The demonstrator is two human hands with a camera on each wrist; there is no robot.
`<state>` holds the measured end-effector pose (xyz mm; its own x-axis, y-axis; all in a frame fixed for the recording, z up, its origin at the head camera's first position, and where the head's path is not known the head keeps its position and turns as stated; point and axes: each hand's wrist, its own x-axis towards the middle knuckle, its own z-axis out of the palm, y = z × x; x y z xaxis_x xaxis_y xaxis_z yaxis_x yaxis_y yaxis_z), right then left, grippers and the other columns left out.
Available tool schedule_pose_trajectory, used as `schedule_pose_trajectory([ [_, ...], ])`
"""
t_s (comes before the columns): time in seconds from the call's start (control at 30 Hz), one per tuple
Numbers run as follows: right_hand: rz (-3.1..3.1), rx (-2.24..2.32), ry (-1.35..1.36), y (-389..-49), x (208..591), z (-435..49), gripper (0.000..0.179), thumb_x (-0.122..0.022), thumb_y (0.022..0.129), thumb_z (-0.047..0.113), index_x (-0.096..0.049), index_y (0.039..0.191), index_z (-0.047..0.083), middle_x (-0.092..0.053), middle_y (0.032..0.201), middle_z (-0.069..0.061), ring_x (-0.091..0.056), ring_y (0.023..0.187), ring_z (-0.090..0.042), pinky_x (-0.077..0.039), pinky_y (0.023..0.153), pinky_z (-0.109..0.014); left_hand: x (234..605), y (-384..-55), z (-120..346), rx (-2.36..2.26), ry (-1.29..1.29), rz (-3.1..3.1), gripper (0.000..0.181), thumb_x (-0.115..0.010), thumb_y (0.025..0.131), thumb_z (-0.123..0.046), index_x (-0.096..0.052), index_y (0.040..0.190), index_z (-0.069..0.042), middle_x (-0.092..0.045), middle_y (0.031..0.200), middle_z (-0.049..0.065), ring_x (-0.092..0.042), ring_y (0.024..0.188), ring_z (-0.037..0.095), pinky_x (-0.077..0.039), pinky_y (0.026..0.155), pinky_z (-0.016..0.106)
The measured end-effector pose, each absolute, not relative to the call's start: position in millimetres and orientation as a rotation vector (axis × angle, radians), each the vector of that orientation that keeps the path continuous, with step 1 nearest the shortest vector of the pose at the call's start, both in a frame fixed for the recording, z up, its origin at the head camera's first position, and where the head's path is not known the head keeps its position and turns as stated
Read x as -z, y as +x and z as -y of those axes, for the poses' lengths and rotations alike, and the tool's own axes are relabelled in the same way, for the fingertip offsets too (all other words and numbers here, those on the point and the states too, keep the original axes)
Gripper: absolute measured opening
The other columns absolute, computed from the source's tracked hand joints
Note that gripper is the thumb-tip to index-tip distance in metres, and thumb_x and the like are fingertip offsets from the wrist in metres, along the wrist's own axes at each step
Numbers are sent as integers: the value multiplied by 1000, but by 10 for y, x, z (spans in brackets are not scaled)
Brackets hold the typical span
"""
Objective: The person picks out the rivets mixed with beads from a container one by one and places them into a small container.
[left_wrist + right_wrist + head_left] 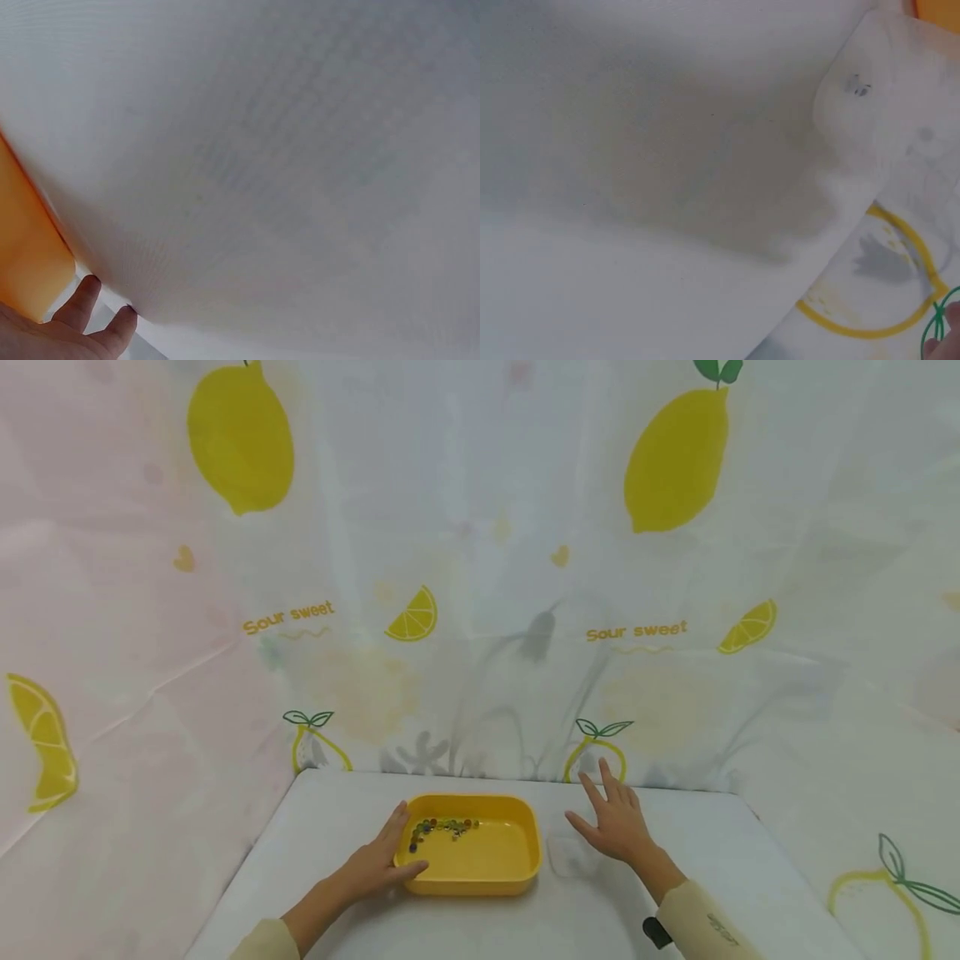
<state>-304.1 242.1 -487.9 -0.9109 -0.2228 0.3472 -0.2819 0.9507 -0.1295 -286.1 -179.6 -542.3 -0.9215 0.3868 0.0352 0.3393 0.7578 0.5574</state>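
A yellow rectangular tray (487,887) stands on the white table in the head view. Small glass marbles (450,826) of mixed colours lie along its back left part. My left hand (382,857) rests against the tray's left side, fingers straight along the wall and thumb reaching over the front left rim. In the left wrist view, fingertips (124,322) show beside the orange-looking tray wall (26,240). To the right, my right hand (617,818) hovers with spread fingers and holds nothing. Near it lies a clear, rounded-corner plastic container (572,857), also seen in the right wrist view.
The white table (457,931) ends at a curtain (480,693) printed with lemons, which also rises at both sides. A small black object (657,932) shows by the right sleeve (705,922).
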Motion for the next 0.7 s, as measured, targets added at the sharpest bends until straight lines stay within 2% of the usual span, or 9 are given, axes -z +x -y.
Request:
schedule_pose_trajectory([
  [0.2,2763,-241,380,-3053,4879,-2339,74,-48,85,60,-29,145,21,-6,155,-16,-28,133,-41,-20,104,-61,5398,-2848,1798,-889,579,-2866,96,-51,81,-64,-2,150,-17,3,157,2,-33,133,36,-36,97,57],
  [0.37,2731,-230,402,-3036,4891,-2283,73,-52,85,58,-34,143,19,-12,154,-18,-34,128,-41,-22,103,-60,5420,-2854,1782,-879,570,-2853,96,-51,81,-64,-2,150,-17,3,157,2,-29,135,35,-34,99,56],
  [0.6,2761,-251,415,-3043,4891,-2199,73,-50,86,59,-33,144,18,-10,154,-18,-31,129,-43,-20,104,-60,5441,-2867,1804,-863,566,-2868,96,-50,82,-65,-2,150,-17,3,157,2,-38,129,37,-36,95,58],
  [0.7,2751,-245,426,-3067,4893,-2169,73,-50,85,58,-33,144,18,-10,154,-19,-32,129,-43,-20,104,-61,5423,-2884,1798,-869,568,-2863,95,-50,82,-65,-2,150,-19,4,157,0,-37,130,37,-35,95,59],
])
